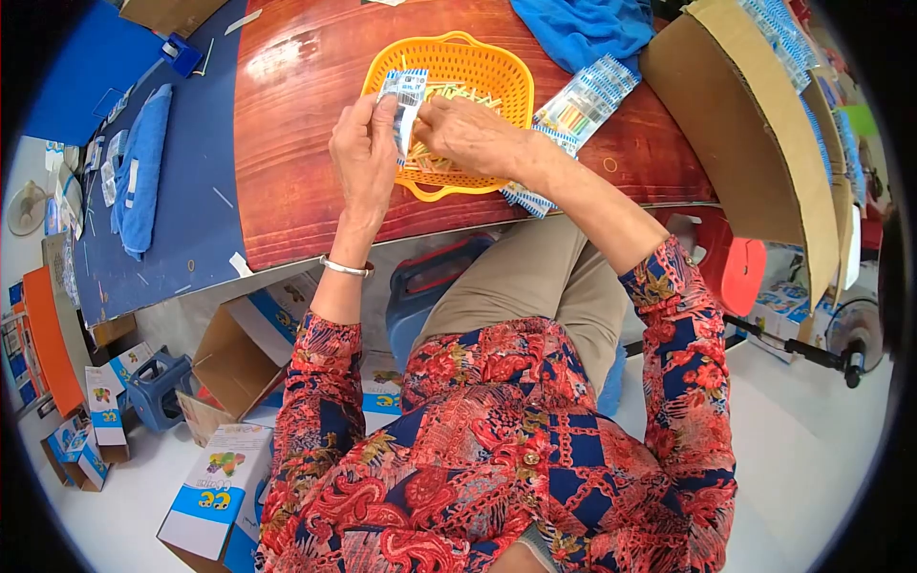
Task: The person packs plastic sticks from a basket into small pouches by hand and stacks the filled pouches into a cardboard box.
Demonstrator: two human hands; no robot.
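My left hand [361, 143] is closed on a small printed plastic packet [411, 86] with blue-striped edges and a barcode. Close beside it, my right hand [463, 137] has its fingers bent together at the packet's right side; what its fingertips hold, if anything, is hidden. Both hands are over a yellow perforated basket [516, 81]. Thin pale sticks [470, 94] lie loose in the basket, partly covered by my hands. Right of the basket, under and beyond my right forearm, several similar packets [583, 107] with coloured sticks inside lie in a pile.
A blue cloth [592, 33] lies at the back of the red wood-grain table [306, 115]. An open cardboard box [735, 124] stands at the right edge. On the blue tabletop at left rests a blue towel [143, 181]. Printed cartons [218, 487] and a stool [158, 387] stand below.
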